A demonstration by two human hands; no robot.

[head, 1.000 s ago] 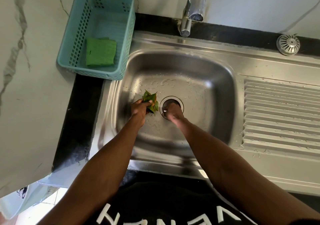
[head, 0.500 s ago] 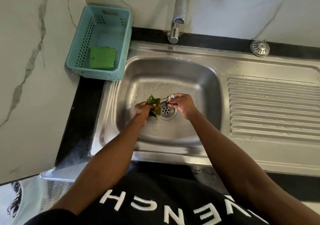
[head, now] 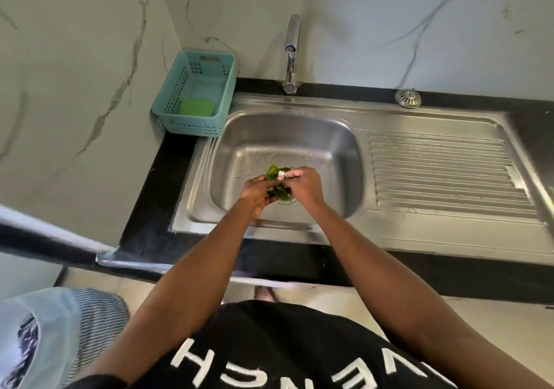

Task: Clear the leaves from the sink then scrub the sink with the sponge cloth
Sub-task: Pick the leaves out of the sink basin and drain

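Note:
The steel sink (head: 302, 136) is wet inside. Both my hands are together over its drain. My left hand (head: 254, 192) is closed on a bunch of green leaves (head: 273, 171), which stick out above and below the fingers. My right hand (head: 302, 183) touches the bunch from the right and pinches a small shiny metal piece (head: 281, 174) at its fingertips. The hands and leaves hide most of the drain. The green sponge cloth (head: 196, 107) lies in the teal basket (head: 168, 118) left of the sink.
A tap (head: 291, 58) stands at the sink's back edge. The ribbed drainboard (head: 443, 175) lies to the right, with a domed metal strainer (head: 407, 98) behind it. A white bag over a striped bin (head: 39, 328) sits on the floor at lower left.
My right hand left the drain with a small metal piece and rose to meet the left hand. Both hands lifted slightly with the leaves. The camera pulled back and higher.

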